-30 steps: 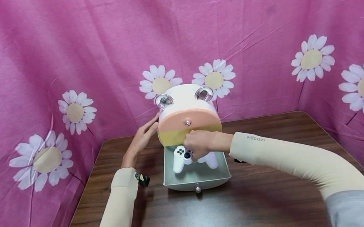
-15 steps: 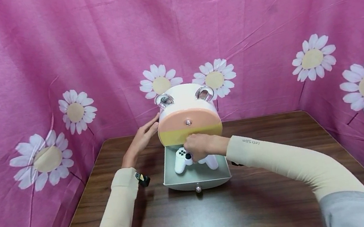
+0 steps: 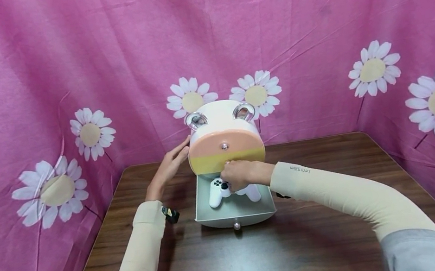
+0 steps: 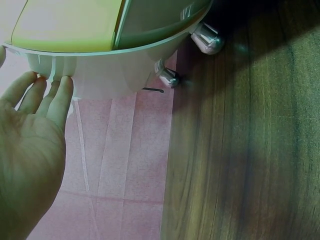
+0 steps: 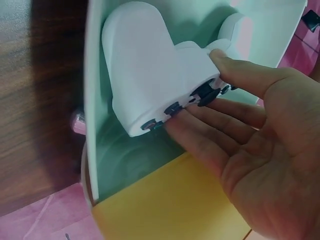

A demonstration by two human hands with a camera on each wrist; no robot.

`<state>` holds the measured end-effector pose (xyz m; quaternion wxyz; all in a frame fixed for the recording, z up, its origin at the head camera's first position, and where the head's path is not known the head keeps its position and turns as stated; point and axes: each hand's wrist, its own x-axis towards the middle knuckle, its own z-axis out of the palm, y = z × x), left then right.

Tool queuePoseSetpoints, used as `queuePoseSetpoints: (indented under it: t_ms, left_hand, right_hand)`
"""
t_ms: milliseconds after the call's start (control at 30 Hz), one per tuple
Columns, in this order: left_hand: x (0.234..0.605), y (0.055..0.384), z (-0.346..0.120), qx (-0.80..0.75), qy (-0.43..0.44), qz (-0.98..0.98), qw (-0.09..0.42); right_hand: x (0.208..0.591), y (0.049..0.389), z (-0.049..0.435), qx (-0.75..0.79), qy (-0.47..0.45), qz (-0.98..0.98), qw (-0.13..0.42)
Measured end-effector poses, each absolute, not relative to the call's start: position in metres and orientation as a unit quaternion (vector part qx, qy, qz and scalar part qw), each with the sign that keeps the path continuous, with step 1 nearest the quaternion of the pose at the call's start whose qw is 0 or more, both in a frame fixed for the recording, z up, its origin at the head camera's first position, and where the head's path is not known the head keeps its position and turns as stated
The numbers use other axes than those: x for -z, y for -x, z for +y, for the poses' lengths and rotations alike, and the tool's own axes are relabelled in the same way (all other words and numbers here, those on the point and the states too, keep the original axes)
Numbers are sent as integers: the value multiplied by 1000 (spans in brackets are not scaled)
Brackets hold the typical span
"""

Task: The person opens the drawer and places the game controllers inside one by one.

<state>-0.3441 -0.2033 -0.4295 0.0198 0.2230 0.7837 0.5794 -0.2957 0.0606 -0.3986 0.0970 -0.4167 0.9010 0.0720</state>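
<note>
A white game controller (image 3: 215, 196) lies in the pulled-out green drawer (image 3: 203, 216) of a small rounded desktop organizer (image 3: 220, 115). My right hand (image 3: 241, 174) pinches the controller's middle; in the right wrist view the thumb (image 5: 240, 72) is on one face and the fingers (image 5: 210, 132) on the other. Part of the controller is hidden behind that hand in the head view. With its fingers extended, my left hand (image 3: 169, 164) touches the organizer's left side. The left wrist view shows its fingertips (image 4: 64, 87) against the white shell (image 4: 105, 75).
Above the green drawer are closed yellow (image 3: 205, 163) and orange (image 3: 204, 146) drawer fronts. Two silver rings (image 3: 244, 112) stick up from the organizer's top. It stands on a brown wooden table (image 3: 323, 251), with a pink daisy-print curtain (image 3: 288, 17) behind and at both sides.
My right hand and the controller have shifted very slightly to the right in the drawer, while the right forearm has come slightly inward. The left hand stays where it was.
</note>
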Motion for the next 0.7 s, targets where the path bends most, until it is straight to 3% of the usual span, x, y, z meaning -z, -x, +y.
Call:
queuePoseSetpoints:
  t_ms: [700]
  left_hand:
    - [432, 345, -204, -581, -228, 781, 15]
  right_hand:
    - [401, 297, 65, -42, 426, 899, 90]
